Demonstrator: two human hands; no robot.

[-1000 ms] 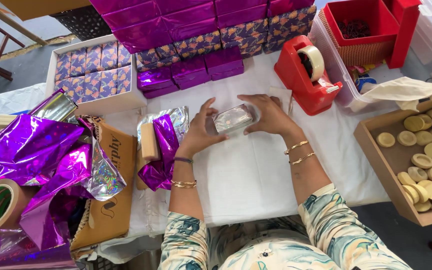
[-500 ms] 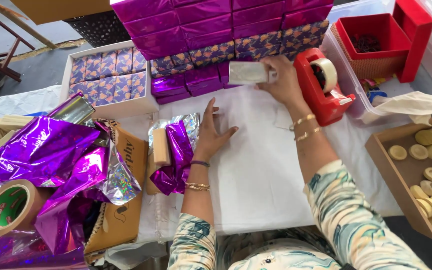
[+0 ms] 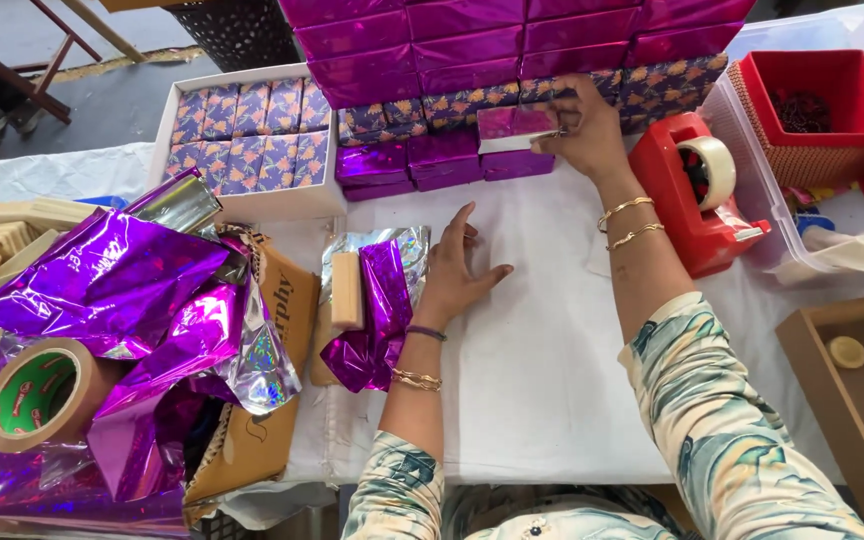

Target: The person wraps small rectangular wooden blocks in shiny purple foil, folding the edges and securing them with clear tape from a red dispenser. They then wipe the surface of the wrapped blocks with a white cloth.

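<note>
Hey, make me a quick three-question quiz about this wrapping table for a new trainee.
1. True or false: the right hand holds a purple wrapped block by the stacked boxes.
2. The left hand rests: A) on the brown tape roll, B) on the white cloth beside the foil, C) inside the red bin.
3. What red item stands just right of the right wrist?

Key
1. True
2. B
3. The tape dispenser
</note>
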